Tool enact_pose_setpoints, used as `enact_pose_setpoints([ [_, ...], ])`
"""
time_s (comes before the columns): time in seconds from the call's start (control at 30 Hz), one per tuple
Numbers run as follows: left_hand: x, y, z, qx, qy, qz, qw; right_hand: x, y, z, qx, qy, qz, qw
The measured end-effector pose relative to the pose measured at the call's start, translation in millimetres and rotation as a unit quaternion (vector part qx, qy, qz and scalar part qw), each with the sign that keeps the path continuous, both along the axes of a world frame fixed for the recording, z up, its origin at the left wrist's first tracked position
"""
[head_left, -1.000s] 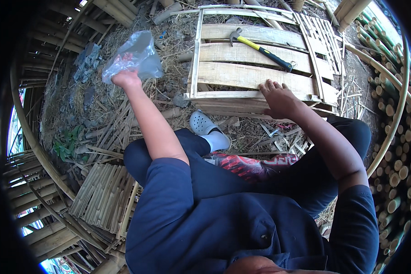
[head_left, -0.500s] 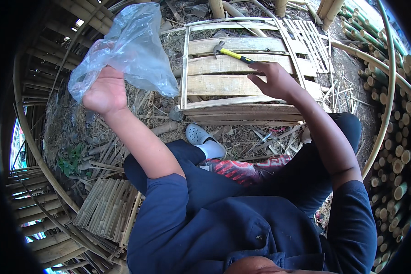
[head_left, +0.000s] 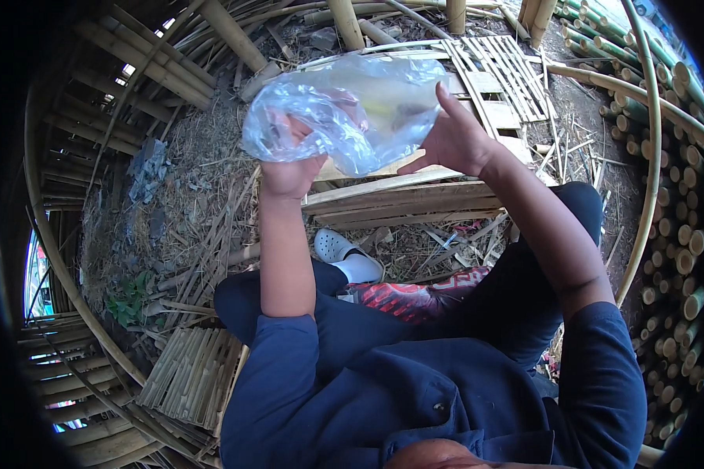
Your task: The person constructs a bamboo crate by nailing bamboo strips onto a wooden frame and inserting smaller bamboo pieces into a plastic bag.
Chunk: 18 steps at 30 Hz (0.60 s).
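A clear plastic bag (head_left: 352,117) is stretched out between my hands, above a low slatted wooden bench (head_left: 414,193). My left hand (head_left: 289,168) holds the bag at its left end; its fingers show only dimly through the crumpled film. At the bag's right edge is my right hand (head_left: 463,141), open, with the thumb raised and the fingers apart. Some of its fingertips are behind the plastic. Through the film a yellow-handled hammer (head_left: 379,109) appears as a blurred streak over the slats, its head hard to make out.
Cut bamboo poles (head_left: 684,258) are stacked at the right. A bundle of bamboo strips (head_left: 189,371) lies at lower left. Slatted panels (head_left: 504,78) lie beyond the bench. A curved bamboo pole (head_left: 651,156) rises at right. A red printed bag (head_left: 399,301) lies by my legs.
My left hand has brought the plastic bag rightward over the bench, covering the hammer. My right hand has left the hammer's handle and spread its fingers at the bag's edge.
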State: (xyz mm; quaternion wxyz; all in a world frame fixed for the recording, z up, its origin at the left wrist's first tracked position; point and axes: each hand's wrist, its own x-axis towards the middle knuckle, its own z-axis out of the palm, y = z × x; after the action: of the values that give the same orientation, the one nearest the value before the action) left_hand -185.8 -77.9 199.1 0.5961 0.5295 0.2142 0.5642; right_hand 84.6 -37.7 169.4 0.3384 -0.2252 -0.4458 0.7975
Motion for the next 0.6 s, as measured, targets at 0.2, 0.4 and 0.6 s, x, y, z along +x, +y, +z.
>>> enact_pose_setpoints([
  [0.2,16,47,-87,-0.145,0.034,-0.058,0.987,-8,19,-45,-0.044,-0.176,-0.133,0.974],
  [0.4,-37,48,-59,-0.263,0.334,0.051,0.904,-1,35,-44,-0.097,-0.127,-0.249,0.955],
  [0.6,-18,33,-19,-0.203,0.197,0.219,0.934,-15,18,-45,-0.020,-0.184,-0.255,0.949],
])
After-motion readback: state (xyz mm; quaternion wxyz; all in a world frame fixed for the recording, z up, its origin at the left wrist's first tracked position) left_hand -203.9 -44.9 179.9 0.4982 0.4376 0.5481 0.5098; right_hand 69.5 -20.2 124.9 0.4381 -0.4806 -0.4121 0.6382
